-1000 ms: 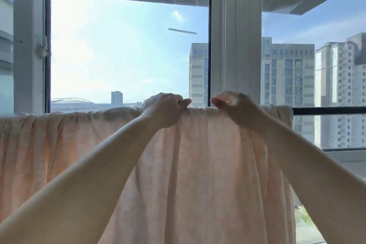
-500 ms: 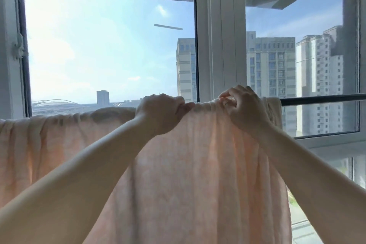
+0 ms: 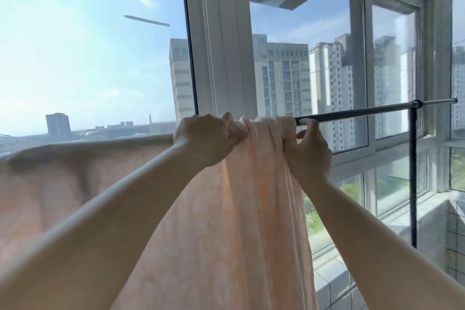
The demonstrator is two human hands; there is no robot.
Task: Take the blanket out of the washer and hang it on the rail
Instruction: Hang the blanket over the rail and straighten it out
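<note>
A pale peach blanket (image 3: 226,221) hangs over a dark horizontal rail (image 3: 352,114) in front of the window. It stretches left along the rail and bunches into folds near its right end. My left hand (image 3: 206,137) grips the top fold at the rail. My right hand (image 3: 308,148) grips the bunched right edge of the blanket just below the rail. To the right of the blanket the rail is bare. The washer is out of view.
A white window frame post (image 3: 221,45) stands right behind the rail. The rail's dark upright leg (image 3: 412,178) drops at the right, close to a tiled ledge (image 3: 377,259) and the corner window. High-rise buildings lie beyond the glass.
The view has swung right, showing more bare rail and its upright. Both hands have shifted right along the rail, and the blanket's right edge is bunched tighter between them.
</note>
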